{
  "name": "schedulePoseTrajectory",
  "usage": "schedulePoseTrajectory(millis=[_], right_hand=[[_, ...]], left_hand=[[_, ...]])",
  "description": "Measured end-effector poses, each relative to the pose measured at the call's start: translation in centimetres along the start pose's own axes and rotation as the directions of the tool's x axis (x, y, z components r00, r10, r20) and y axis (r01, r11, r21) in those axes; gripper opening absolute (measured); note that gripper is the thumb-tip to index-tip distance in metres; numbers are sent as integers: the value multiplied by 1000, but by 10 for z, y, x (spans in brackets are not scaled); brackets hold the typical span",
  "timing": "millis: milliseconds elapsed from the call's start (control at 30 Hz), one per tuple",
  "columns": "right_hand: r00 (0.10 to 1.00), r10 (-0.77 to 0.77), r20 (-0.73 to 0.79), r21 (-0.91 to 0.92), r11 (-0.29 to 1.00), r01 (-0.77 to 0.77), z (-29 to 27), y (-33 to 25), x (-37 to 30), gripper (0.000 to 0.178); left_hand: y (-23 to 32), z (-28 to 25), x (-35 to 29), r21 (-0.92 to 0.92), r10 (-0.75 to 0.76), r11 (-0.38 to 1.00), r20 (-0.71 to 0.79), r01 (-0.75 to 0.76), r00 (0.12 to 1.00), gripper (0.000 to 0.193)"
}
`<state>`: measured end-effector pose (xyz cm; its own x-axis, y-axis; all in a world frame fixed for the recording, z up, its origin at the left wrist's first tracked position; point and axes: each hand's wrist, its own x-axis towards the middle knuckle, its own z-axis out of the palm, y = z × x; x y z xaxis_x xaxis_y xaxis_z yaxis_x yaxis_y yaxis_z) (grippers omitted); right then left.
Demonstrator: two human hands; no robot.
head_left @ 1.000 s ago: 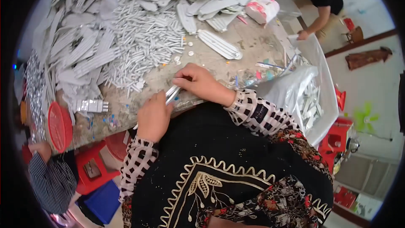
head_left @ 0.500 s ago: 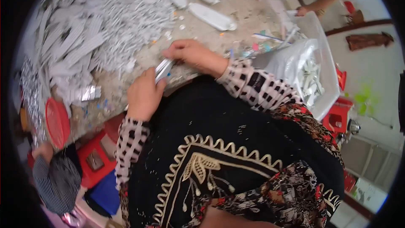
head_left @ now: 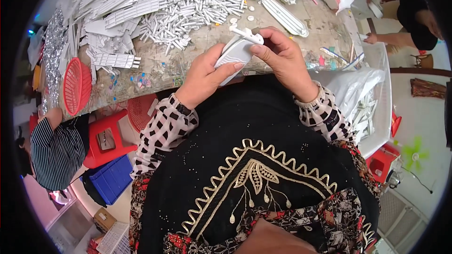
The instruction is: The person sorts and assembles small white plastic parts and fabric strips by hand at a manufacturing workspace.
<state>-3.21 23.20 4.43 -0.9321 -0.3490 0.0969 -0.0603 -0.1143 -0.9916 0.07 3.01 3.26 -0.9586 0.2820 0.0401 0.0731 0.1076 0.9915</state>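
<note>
A flat white plastic panel (head_left: 235,55) with wavy relief is gripped by my left hand (head_left: 203,74), its thumb lying across the face. At the panel's far end sits a small white plastic rod-like part (head_left: 247,35), which my right hand (head_left: 284,60) pinches between thumb and fingers. Whether the rod is fastened to the panel, I cannot tell. Both hands are above the table's near edge. Beyond them lies a heap of small white plastic rods (head_left: 197,7). A long ribbed white panel (head_left: 285,16) rests to the right of that heap, near small white discs (head_left: 250,18).
Ribbed white panels (head_left: 136,11) pile up at the far left. A red basket (head_left: 76,86) hangs at the table's left edge, beside a striped sleeve (head_left: 56,153). On the right stand a white bin (head_left: 383,113) with a plastic bag and another person (head_left: 409,16).
The panel, earlier narrow and edge-on, now shows its broad face. My right hand now pinches the rod-like part at its far end. The whole view has shifted, with my hands farther right in it.
</note>
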Motion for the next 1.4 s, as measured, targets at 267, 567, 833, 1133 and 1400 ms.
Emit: schedulePoseTrajectory(millis=[267, 567, 833, 1133, 1400], right_hand=[[974, -226, 26, -246, 943, 225, 1, -8, 0, 27], [972, -220, 81, -373, 898, 235, -10, -6, 3, 37], [925, 243, 292, 125, 949, -289, 14, 24, -8, 59], [962, 271, 45, 65, 960, -274, 5, 17, -32, 32], [972, 148, -181, -276, 941, -194, -17, 8, -61, 25]], left_hand=[[0, -4, 1, 21, 3, 1000, 97, -5, 995, 26], [-6, -2, 9, 106, 16, 994, 78, -24, 997, 27], [8, 14, 40, -668, -71, 742, -169, -61, 983, 29], [1, 38, 61, -899, -278, 418, 10, 131, 961, 43], [1, 63, 67, -858, -263, 343, 303, 382, 916, 45]])
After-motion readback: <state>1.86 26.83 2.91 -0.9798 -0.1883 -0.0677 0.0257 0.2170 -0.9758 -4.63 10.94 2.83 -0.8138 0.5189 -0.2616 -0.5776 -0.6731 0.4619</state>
